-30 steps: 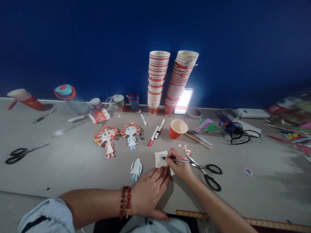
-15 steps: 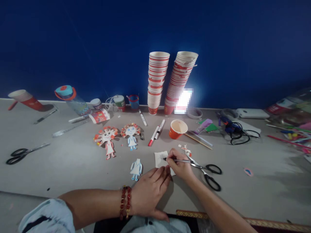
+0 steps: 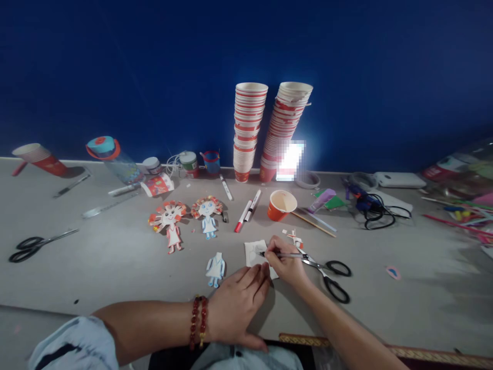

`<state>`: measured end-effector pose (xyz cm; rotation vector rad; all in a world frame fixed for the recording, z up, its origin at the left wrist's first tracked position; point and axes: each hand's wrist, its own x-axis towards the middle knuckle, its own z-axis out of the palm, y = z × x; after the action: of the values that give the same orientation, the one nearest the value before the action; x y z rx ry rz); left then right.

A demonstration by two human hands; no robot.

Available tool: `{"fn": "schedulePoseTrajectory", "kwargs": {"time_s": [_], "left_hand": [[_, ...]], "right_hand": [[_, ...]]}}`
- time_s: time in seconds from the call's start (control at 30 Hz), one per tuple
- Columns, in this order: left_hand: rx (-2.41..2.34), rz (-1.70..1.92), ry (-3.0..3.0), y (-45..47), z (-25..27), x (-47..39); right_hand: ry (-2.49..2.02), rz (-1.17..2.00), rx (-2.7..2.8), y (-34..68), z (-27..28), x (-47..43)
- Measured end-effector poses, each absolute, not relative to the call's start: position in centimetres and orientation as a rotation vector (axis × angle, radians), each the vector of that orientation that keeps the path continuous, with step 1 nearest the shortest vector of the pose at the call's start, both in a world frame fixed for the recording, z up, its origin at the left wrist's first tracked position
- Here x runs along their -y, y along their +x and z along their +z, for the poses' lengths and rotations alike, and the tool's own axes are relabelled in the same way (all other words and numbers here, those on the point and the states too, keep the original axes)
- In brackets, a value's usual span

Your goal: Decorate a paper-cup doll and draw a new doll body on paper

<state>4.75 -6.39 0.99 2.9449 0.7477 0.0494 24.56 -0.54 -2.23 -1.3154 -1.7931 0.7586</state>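
Observation:
My right hand (image 3: 287, 262) grips a pen (image 3: 284, 254), its tip on a small piece of white paper (image 3: 253, 247) that bears faint drawn lines. My left hand (image 3: 241, 303) lies flat with its fingers stretched out, the fingertips on the paper's lower edge. Left of the paper lies a headless paper doll body (image 3: 216, 269) outlined in blue. Beyond it are two paper dolls with fringed hair, one in red (image 3: 173, 226) and one in blue (image 3: 208, 216). Black-handled scissors (image 3: 327, 272) rest just right of my right hand, partly hidden by it.
Two tall stacks of paper cups (image 3: 250, 131) stand against the blue wall beside a bright screen (image 3: 290, 160). A cut cup (image 3: 282, 205) and capped markers (image 3: 243, 216) lie beyond the paper. More scissors (image 3: 42, 244) are far left; a cable (image 3: 379, 210) is at right.
The pen tip has shifted slightly on the paper, and the drawn lines have grown a little. My left hand stays in place.

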Motion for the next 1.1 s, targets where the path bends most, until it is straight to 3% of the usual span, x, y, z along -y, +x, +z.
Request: {"fn": "schedulePoseTrajectory", "kwargs": {"time_s": [1.1], "left_hand": [[-0.755,0.022,2.938,4.83,1.20,6.35]], "right_hand": [[-1.363,0.675,1.707,24.48,-2.43,0.54]]}}
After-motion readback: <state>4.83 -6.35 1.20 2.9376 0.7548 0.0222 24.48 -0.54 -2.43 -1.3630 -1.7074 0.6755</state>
